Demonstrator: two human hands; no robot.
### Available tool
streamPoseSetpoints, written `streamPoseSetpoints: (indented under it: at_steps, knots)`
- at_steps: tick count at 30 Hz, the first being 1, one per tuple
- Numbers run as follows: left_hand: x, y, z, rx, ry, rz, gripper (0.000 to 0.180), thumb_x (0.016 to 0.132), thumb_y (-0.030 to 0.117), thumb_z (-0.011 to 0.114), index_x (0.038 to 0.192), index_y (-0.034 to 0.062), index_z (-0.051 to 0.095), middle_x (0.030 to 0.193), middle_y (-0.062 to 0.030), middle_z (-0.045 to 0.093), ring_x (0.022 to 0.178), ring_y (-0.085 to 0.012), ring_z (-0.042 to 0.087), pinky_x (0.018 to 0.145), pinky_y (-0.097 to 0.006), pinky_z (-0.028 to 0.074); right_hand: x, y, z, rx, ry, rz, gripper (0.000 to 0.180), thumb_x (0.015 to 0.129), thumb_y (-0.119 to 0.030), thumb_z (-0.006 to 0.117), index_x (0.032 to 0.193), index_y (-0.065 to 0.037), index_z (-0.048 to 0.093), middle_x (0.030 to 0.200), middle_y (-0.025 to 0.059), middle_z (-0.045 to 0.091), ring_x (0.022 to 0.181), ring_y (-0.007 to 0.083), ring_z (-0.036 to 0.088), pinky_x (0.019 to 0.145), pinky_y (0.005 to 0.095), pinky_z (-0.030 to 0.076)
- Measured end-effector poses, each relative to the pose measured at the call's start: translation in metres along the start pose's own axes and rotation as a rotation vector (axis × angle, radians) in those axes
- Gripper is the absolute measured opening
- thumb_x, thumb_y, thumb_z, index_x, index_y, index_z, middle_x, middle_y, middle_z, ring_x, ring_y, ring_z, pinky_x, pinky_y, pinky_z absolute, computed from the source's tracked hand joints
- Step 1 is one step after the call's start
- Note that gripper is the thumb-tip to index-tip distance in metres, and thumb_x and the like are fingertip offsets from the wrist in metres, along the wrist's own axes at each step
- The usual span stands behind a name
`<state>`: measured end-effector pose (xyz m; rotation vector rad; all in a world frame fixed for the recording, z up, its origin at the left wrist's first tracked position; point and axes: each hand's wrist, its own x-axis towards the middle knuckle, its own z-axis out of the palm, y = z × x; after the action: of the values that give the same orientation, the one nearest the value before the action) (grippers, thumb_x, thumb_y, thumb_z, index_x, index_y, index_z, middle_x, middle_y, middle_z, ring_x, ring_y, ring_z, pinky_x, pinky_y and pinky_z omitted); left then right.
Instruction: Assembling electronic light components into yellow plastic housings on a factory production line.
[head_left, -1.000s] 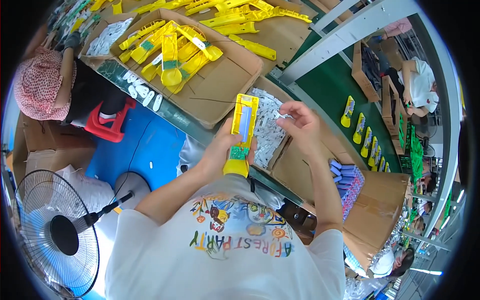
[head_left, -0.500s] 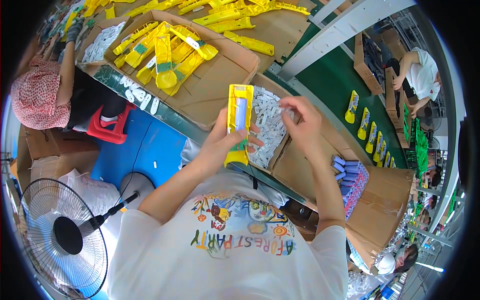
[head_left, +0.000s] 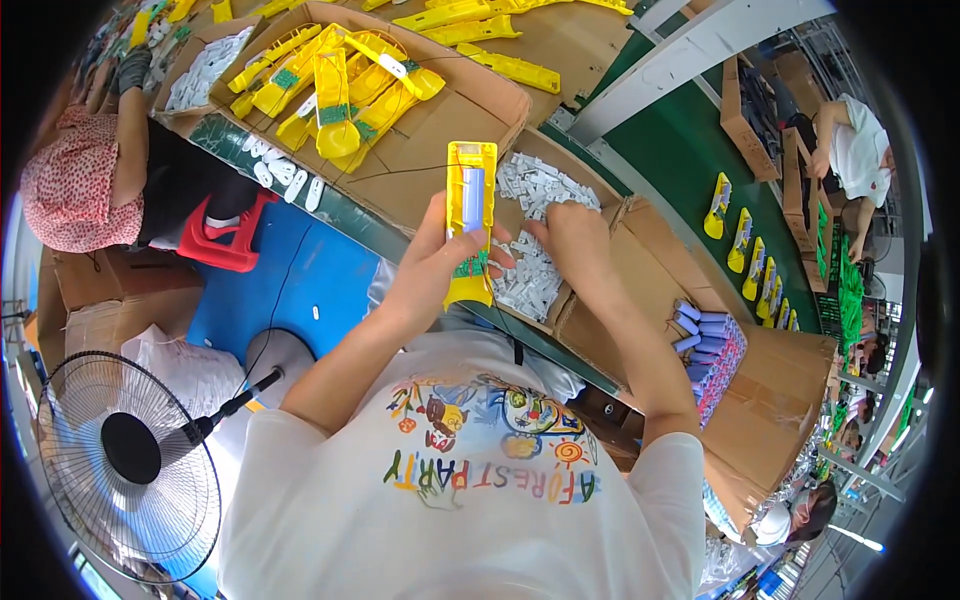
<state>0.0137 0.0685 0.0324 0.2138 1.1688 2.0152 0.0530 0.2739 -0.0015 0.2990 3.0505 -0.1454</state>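
My left hand (head_left: 424, 262) grips a long yellow plastic housing (head_left: 489, 200), held upright above the bench edge. A purple cylindrical battery cell (head_left: 473, 200) lies inside it, with a green circuit board (head_left: 470, 264) below, partly under my thumb, and a thin dark wire trailing. My right hand (head_left: 578, 246) is down at a cardboard box of small white plastic parts (head_left: 530, 280), fingers curled together among them. Whatever those fingertips pinch is hidden.
A cardboard tray (head_left: 440, 150) of yellow housings (head_left: 335, 100) stands left of the parts box. Purple cells (head_left: 712, 345) are stacked at right, near a green conveyor (head_left: 690, 150) with several yellow housings. Two co-workers sit nearby. A fan (head_left: 130, 447) stands lower left.
My right hand has moved left and down into the white parts, its fingers closing. My left hand and the yellow housing have shifted slightly up and left in view.
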Motion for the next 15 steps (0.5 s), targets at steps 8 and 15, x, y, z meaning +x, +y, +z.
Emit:
streamPoseSetpoints:
  at_steps: [8, 15]
  knots:
    - [-0.003, -0.004, -0.001, -0.024, -0.008, -0.002, 0.041, 0.093, 0.016, 0.048, 0.131, 0.0093, 0.034, 0.109, -0.0127, 0.056, 0.092, -0.0248, 0.062, 0.080, -0.036, 0.050, 0.007, 0.010, -0.010, 0.302, 0.169, -0.174, 0.014, 0.070, -0.013, 0.072, 0.079, -0.002, 0.067, 0.080, 0.0124, 0.064, 0.069, 0.0256, 0.065, 0.062, 0.0328, 0.052]
    - [-0.005, -0.003, 0.001, -0.006, -0.040, -0.047, 0.044, 0.092, 0.014, 0.049, 0.132, 0.0089, 0.031, 0.106, -0.0123, 0.057, 0.089, -0.0226, 0.063, 0.077, -0.034, 0.051, -0.009, 0.001, -0.035, 1.135, 0.003, 0.014, 0.013, 0.086, -0.007, 0.064, 0.096, 0.000, 0.068, 0.082, 0.0064, 0.066, 0.071, 0.0134, 0.066, 0.059, 0.0256, 0.052]
